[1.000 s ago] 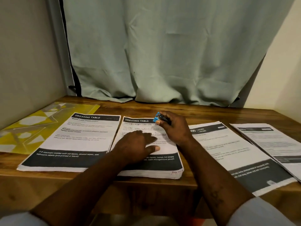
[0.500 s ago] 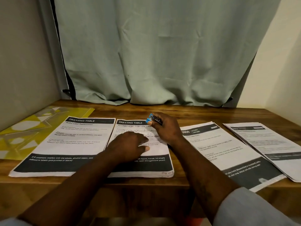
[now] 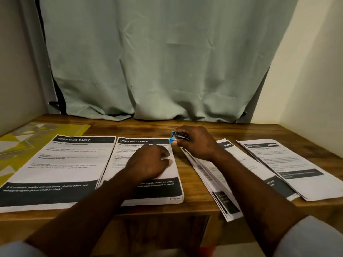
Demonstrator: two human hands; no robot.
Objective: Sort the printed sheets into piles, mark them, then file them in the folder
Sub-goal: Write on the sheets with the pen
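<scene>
Second pile [image 3: 167, 190]: lying on the table [image 3: 196, 197], serving as landmark.
Left hand [image 3: 148, 164]: resting on it.
Right hand [image 3: 196, 143]: holding a small tool [image 3: 174, 137] at its far right corner.
First pile [image 3: 61, 164]: lying just left of it.
Folder [image 3: 27, 145]: lying farther left.
Third pile [image 3: 209, 175]: lying just right of it.
Fourth pile [image 3: 289, 164]: lying farther right.
Curtain [image 3: 157, 62]: hanging behind it.

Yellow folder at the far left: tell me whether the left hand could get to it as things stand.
Probably yes. The left hand only rests on the second pile, and only the flat first pile lies between it and the yellow folder.
</scene>
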